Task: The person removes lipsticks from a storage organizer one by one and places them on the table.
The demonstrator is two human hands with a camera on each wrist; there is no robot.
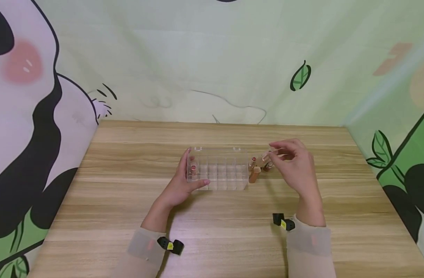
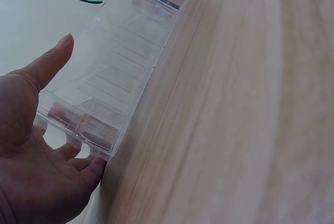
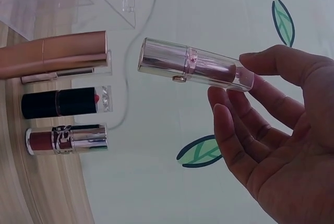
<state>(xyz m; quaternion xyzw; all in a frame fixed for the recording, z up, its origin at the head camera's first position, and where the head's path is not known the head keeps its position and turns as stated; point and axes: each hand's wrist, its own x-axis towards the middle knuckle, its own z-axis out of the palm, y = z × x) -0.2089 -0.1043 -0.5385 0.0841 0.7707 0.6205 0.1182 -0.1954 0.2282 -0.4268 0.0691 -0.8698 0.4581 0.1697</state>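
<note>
A clear plastic compartment box [image 1: 218,180] is on the table, with a lipstick [image 1: 193,170] standing in its left end. My left hand [image 1: 179,188] grips that left end, thumb along the near side and fingers around the outer side. Just right of the box, my right hand [image 1: 297,166] pinches a clear-and-silver lipstick tube [image 3: 211,70] by one end between thumb and fingers, raised above the others. Beside it several lipsticks stand on the table: a copper one [image 3: 73,54], a black one with a clear top [image 3: 62,103] and a dark red one with silver [image 3: 68,139].
The wood-grain table [image 1: 218,231] reaches back to a pale green printed cloth [image 1: 184,69]. Black wrist cameras are strapped at both sleeves [image 1: 310,251]. The box's clear upper panel [image 1: 217,152], with small tabs on its far edge, rises above the compartments.
</note>
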